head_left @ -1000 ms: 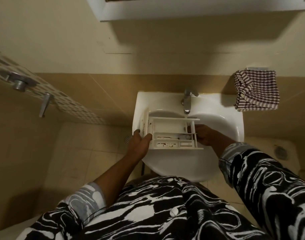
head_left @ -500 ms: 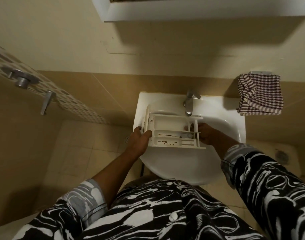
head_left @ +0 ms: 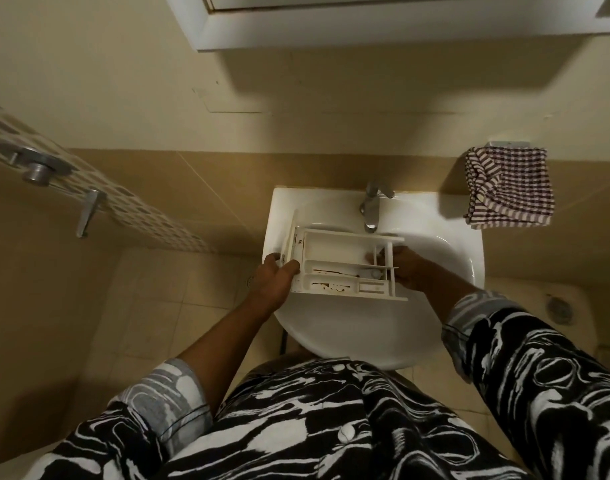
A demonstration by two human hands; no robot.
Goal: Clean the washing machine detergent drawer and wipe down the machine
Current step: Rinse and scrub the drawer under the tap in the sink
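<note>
I am holding the drawer (head_left: 334, 251) over the sink (head_left: 348, 327), near its back edge under the tap (head_left: 371, 211), left hand (head_left: 274, 277) gripping one end, right hand (head_left: 412, 268) gripping the other.

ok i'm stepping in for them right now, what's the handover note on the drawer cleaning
Left hand: grips the front-panel end of the detergent drawer.
Right hand: holds its other end, fingertips hidden.
Drawer: out of the machine, open side up over the sink, just below the tap; whether water runs is unclear.
Done: drawer brought to the sink.
Left: dark marks show in the near compartments, so scrub and rinse, refit, then wipe the machine, which is out of view. A checked cloth hangs on the wall to the right.
</note>
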